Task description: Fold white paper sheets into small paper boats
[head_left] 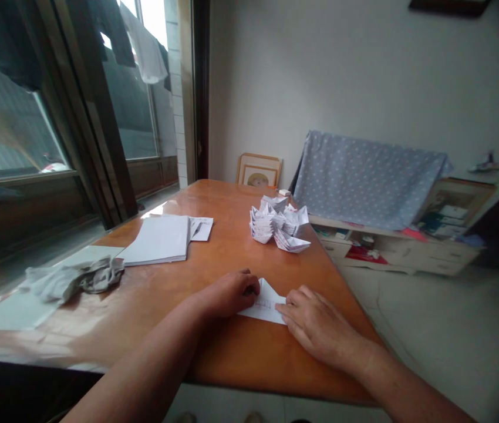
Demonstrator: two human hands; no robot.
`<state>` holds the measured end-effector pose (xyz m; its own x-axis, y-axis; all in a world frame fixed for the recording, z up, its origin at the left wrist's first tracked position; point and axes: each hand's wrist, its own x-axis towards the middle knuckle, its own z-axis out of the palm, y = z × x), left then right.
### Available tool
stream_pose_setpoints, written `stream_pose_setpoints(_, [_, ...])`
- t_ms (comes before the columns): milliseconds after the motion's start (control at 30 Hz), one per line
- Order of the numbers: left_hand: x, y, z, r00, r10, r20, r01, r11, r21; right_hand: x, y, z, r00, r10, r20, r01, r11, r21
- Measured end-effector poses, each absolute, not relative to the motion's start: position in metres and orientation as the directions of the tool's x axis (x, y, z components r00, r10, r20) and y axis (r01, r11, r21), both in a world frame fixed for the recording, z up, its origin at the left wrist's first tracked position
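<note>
Head view: left hand (229,294) curled nearly shut, fingers bearing down over the left end of a folded white paper triangle (265,305); right hand (315,326) open and almost flat, fingertips resting against the paper's right side. Paper lying between both hands on the orange wooden surface (227,352), close to the near edge. Best handling here: flat, even pressure from both sides, with no sliding. Open room in front of the hands and to their left; right edge fairly near the right hand. Beyond the hands, a heap of folded paper boats (278,223); farther left, a stack of white sheets (157,239), with a crumpled grey cloth (73,281) just beside it.
</note>
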<state>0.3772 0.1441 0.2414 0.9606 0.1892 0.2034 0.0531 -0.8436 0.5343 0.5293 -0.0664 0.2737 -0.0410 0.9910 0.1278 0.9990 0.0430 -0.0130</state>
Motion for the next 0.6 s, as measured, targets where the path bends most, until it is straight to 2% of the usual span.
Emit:
stream_pose_setpoints(200, [0.378, 0.145, 0.242, 0.962, 0.218, 0.162, 0.097, -0.833, 0.545, 0.545, -0.087, 0.274, 0.042, 0.989, 0.139, 0.999, -0.038, -0.032])
stream_pose_setpoints(333, [0.378, 0.146, 0.242, 0.966, 0.185, 0.180, 0.061, -0.841, 0.537, 0.546, -0.089, 0.278, 0.137, 0.975, 0.176, 0.991, -0.135, -0.024])
stream_pose_setpoints(467, [0.377, 0.147, 0.243, 0.968, 0.153, 0.196, 0.030, -0.854, 0.520, 0.531, -0.080, 0.272, 0.053, 0.973, 0.225, 0.995, -0.032, -0.097])
stream_pose_setpoints(600, [0.376, 0.146, 0.244, 0.969, 0.164, 0.184, 0.048, -0.858, 0.511, 0.511, -0.066, 0.264, 0.004, 0.984, 0.180, 0.994, 0.015, -0.105])
